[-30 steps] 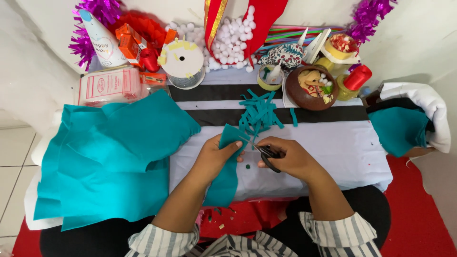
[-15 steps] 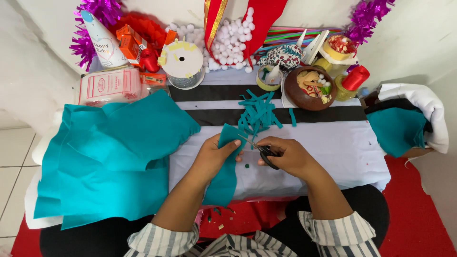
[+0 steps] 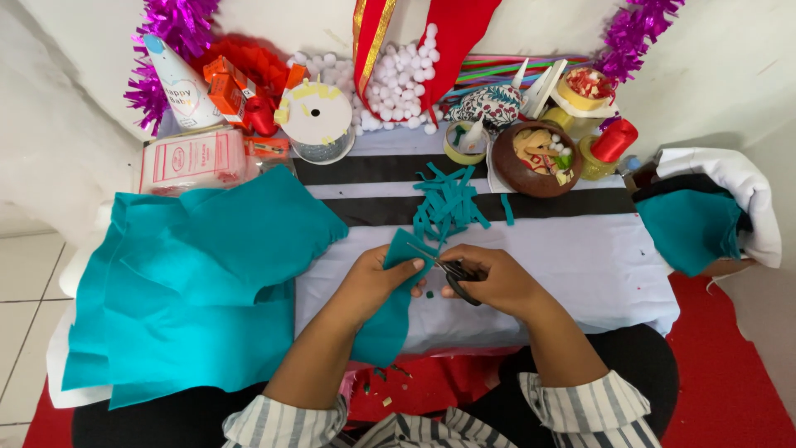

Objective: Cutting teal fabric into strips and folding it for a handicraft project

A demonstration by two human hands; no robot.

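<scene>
Scissors (image 3: 452, 271) gripped in right hand (image 3: 496, 280); left hand (image 3: 377, 280) pinches teal felt (image 3: 398, 253).

A flat pink-and-white plastic packet (image 3: 192, 159) lies at the tabletop's (image 3: 580, 257) back left corner. Just behind it stand small orange cartons (image 3: 225, 87), beside a white printed party cone (image 3: 178, 83) that leans against purple tinsel (image 3: 162, 50).

Bright even light, soft shadows, sharp focus

My left hand (image 3: 377, 282) pinches a teal felt piece (image 3: 390, 319); at three o'clock, my right hand (image 3: 497, 282) grips black-handled scissors (image 3: 452, 270).
</scene>
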